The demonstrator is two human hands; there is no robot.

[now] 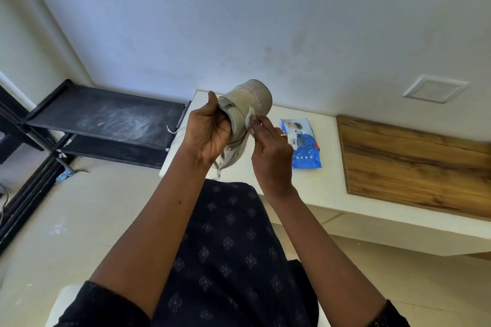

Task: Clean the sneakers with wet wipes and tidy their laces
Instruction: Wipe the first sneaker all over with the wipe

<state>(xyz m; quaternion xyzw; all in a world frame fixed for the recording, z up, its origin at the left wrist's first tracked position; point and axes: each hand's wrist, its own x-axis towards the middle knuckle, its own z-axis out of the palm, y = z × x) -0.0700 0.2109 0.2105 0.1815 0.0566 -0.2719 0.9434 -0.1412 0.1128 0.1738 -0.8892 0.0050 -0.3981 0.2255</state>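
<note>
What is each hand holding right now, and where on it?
The left hand grips the sneaker at its opening; the right hand pinches a wet wipe against the sneaker's side.

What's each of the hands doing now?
Left hand: closed, gripping the sneaker.
Right hand: closed, pinching a wet wipe against the sneaker.

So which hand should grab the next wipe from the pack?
Probably the right hand, though it holds a wipe: the pack lies just beside it on the table, while the left hand grips the sneaker.
</note>
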